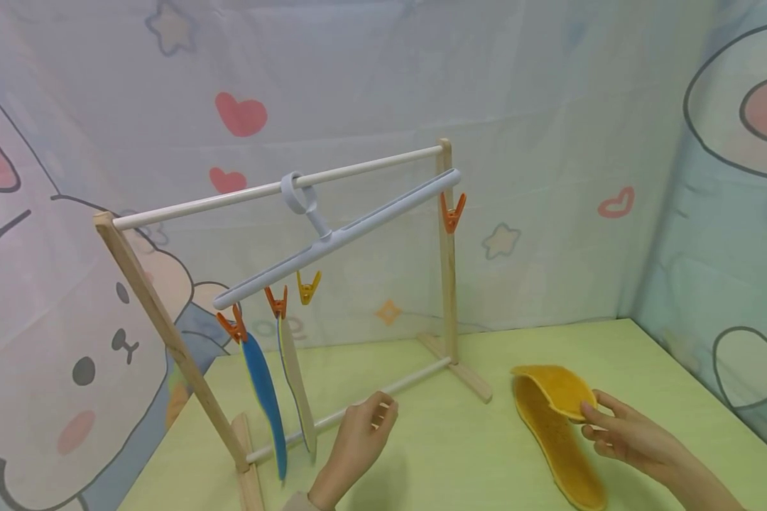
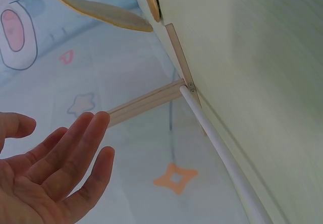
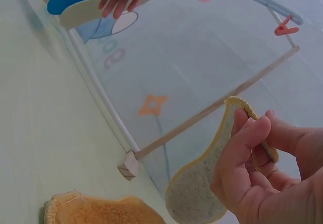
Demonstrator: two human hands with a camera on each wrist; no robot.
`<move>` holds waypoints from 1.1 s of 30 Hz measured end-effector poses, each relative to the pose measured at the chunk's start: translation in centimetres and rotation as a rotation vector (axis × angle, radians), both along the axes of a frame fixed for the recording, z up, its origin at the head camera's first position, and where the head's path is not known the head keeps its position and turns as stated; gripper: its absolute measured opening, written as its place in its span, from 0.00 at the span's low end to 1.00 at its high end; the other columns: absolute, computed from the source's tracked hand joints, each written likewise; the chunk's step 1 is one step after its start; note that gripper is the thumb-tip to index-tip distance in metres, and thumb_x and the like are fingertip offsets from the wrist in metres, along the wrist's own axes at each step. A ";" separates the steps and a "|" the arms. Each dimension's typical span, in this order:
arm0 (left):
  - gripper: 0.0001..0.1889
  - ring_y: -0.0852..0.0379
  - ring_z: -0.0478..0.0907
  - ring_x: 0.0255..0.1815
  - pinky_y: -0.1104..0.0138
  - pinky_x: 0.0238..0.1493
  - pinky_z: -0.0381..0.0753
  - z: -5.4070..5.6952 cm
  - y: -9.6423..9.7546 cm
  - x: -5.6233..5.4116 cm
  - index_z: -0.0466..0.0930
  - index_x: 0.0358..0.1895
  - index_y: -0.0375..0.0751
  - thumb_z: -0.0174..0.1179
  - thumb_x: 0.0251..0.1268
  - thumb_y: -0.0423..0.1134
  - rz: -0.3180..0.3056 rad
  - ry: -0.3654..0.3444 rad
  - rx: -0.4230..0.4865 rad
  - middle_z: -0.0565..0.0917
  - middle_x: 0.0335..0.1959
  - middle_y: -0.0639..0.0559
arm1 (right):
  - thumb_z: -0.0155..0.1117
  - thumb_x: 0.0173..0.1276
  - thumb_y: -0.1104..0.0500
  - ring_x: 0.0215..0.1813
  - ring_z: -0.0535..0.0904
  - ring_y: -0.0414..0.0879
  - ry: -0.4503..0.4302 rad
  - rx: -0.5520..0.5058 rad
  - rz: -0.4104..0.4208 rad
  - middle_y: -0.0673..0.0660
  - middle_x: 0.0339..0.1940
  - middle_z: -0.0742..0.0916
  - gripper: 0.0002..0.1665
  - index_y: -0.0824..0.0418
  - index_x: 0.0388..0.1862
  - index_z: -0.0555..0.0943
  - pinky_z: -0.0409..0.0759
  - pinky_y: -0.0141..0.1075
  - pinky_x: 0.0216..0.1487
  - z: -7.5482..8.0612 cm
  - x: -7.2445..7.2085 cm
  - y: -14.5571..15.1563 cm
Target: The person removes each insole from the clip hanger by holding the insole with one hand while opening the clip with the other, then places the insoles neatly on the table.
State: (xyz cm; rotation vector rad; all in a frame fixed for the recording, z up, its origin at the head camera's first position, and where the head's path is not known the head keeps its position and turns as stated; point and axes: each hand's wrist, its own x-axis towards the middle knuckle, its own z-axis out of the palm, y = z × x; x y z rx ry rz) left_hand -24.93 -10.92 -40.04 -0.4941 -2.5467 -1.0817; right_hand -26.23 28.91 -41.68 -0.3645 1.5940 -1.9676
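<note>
My right hand (image 1: 626, 433) pinches one end of a yellow insole (image 1: 559, 387), fingers and thumb on its edge. In the right wrist view the held insole (image 3: 197, 193) shows a greyish underside with a yellow rim. Beneath it on the table lies a second yellow insole (image 1: 559, 454). My left hand (image 1: 361, 436) is held over the table in front of the rack, its fingers loosely bent and holding nothing. To its left, a blue insole (image 1: 265, 397) and a beige insole (image 1: 299, 390) hang from orange clips (image 1: 233, 326) on a tilted pale hanger (image 1: 351, 234).
A wooden rack (image 1: 166, 333) with a white top rod (image 1: 371, 167) carries the hanger by its ring. A yellow clip (image 1: 307, 289) and another orange clip (image 1: 450, 216) hang with nothing in them. Cartoon-printed cloth (image 1: 537, 106) surrounds the light green table (image 1: 473, 454).
</note>
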 end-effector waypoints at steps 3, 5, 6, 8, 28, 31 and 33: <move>0.09 0.57 0.82 0.30 0.74 0.28 0.76 0.0 0.0 0.0 0.77 0.35 0.41 0.49 0.64 0.40 -0.002 0.005 0.002 0.85 0.29 0.47 | 0.41 0.72 0.53 0.39 0.74 0.33 -0.010 0.034 -0.021 0.46 0.42 0.73 0.40 0.60 0.69 0.30 0.73 0.22 0.36 -0.1 0.0 -0.1; 0.09 0.57 0.82 0.30 0.74 0.28 0.76 -0.1 0.0 0.1 0.77 0.35 0.41 0.49 0.64 0.40 -0.003 0.004 0.003 0.85 0.29 0.47 | 0.42 0.71 0.52 0.39 0.73 0.32 -0.016 0.072 -0.041 0.46 0.43 0.72 0.48 0.63 0.65 0.18 0.73 0.22 0.35 -0.1 0.0 -0.2; 0.09 0.57 0.82 0.30 0.74 0.28 0.76 -0.1 0.0 0.1 0.77 0.35 0.41 0.49 0.64 0.40 -0.002 0.003 0.004 0.85 0.29 0.47 | 0.42 0.71 0.51 0.39 0.73 0.32 -0.019 0.093 -0.051 0.46 0.43 0.71 0.51 0.65 0.62 0.13 0.73 0.22 0.35 -0.1 0.0 -0.3; 0.09 0.57 0.82 0.30 0.74 0.28 0.76 -0.1 0.0 0.1 0.77 0.35 0.41 0.49 0.65 0.40 -0.004 0.002 0.004 0.85 0.29 0.47 | 0.42 0.71 0.50 0.39 0.73 0.32 -0.024 0.115 -0.065 0.46 0.43 0.71 0.52 0.66 0.62 0.14 0.73 0.22 0.35 -0.1 0.1 -0.4; 0.09 0.57 0.82 0.30 0.75 0.28 0.76 -0.3 -0.1 0.1 0.77 0.35 0.41 0.49 0.65 0.41 -0.026 -0.012 0.006 0.84 0.30 0.46 | 0.50 0.67 0.50 0.33 0.76 0.34 -0.026 0.287 -0.155 0.46 0.38 0.83 0.31 0.70 0.59 0.57 0.76 0.25 0.32 -0.9 1.6 -0.4; 0.09 0.58 0.82 0.30 0.75 0.27 0.76 -0.3 -0.1 0.2 0.77 0.34 0.41 0.49 0.65 0.40 -0.027 -0.015 0.011 0.84 0.30 0.45 | 0.51 0.67 0.49 0.34 0.77 0.34 -0.036 0.328 -0.167 0.46 0.38 0.81 0.47 0.76 0.65 0.38 0.76 0.25 0.32 -0.9 1.8 -0.5; 0.08 0.58 0.81 0.29 0.75 0.27 0.76 -0.3 -0.1 0.2 0.77 0.34 0.41 0.49 0.65 0.39 -0.025 -0.014 0.010 0.84 0.30 0.46 | 0.51 0.66 0.49 0.33 0.77 0.34 -0.036 0.342 -0.167 0.47 0.39 0.81 0.51 0.74 0.66 0.30 0.76 0.24 0.31 -1.0 1.9 -0.6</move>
